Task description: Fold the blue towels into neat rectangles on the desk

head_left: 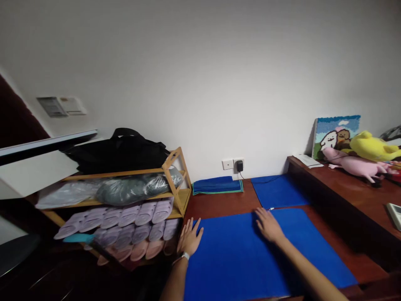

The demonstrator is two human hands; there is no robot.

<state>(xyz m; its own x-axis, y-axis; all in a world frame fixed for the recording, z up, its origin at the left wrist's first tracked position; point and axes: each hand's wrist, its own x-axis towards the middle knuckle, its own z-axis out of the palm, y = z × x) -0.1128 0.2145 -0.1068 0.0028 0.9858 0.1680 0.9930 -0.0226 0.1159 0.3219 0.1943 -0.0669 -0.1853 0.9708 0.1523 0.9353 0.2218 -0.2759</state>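
A long dark wooden surface [225, 202] runs along the white wall, and most of its near end is covered by a big blue cloth [250, 255] spread out flat. Both of the person's hands are on that cloth, well apart from each other, with nothing gripped in either. The left hand [189, 237] lies at the cloth's left edge, fingers spread and palm down, right beside the wooden shoe rack [177, 188]. The right hand [268, 225] is pressed flat near the cloth's far edge, towards the middle, fingers extended. Beyond the right hand a second blue cloth [278, 190] lies flat against the wall, and further left a folded blue towel [217, 185] sits under the wall socket [233, 164]. The rack holds rows of pale slippers [125, 223], with a black bag [120, 150] on top. On the raised ledge to the right lie a pink plush toy [357, 165] and a yellow one [372, 146].
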